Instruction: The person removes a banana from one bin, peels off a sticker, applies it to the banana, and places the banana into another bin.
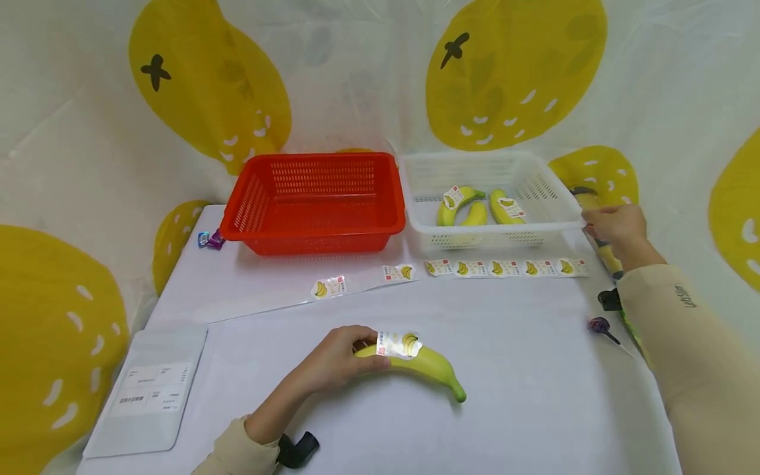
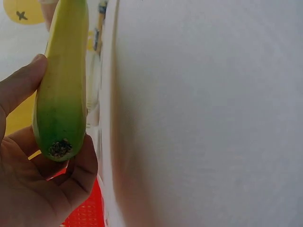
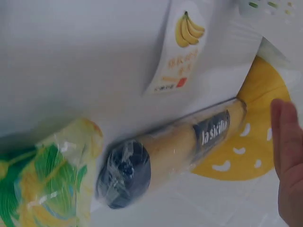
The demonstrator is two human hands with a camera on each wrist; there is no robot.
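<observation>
My left hand [image 1: 338, 359] grips a yellow-green banana [image 1: 424, 364] by its stem end as it lies on the white table near the front middle. A banana sticker [image 1: 398, 344] sits on the fruit beside my fingers. In the left wrist view the banana [image 2: 61, 85] lies between my thumb and fingers [image 2: 33, 189]. My right hand [image 1: 617, 227] hovers at the right corner of the white basket [image 1: 564, 198], holding nothing. In the right wrist view its fingers [image 3: 286, 161] are straight, next to a plastic-wrapped tube [image 3: 180, 151].
The white basket holds three stickered bananas [image 1: 475, 208]; the red basket [image 1: 315, 198] to its left looks empty. A strip of banana stickers [image 1: 505, 267] lies before the white basket, with loose ones [image 1: 328, 287] leftward. A lollipop [image 1: 600, 325], a printed packet [image 3: 42, 179], and a plastic sleeve [image 1: 151, 389] are nearby.
</observation>
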